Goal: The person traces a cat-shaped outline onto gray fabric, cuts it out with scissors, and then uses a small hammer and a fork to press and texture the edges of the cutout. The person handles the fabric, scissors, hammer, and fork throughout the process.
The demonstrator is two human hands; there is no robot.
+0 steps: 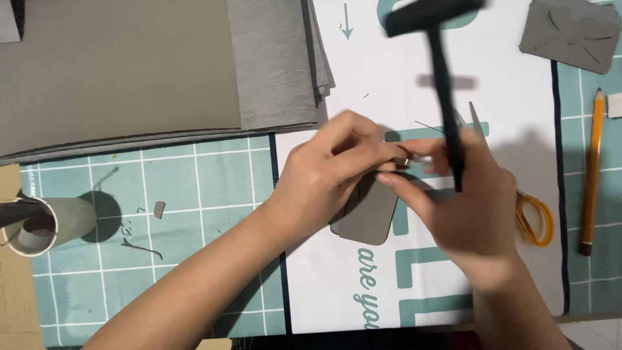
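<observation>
Grey rounded leather piece [368,217], flat, small

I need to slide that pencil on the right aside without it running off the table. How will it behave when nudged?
The pencil looks slim and light, so a slight push would probably move it. It lies flat on the smooth mat with nothing touching it, so it may roll sideways. It looks stiff and should lift without bending.

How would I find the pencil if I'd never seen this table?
Start at the teal grid cutting mat and go to its far right edge. The orange wooden pencil lies there pointing away, right of the yellow-handled scissors. It is the only long, thin, straight stick there.
</observation>
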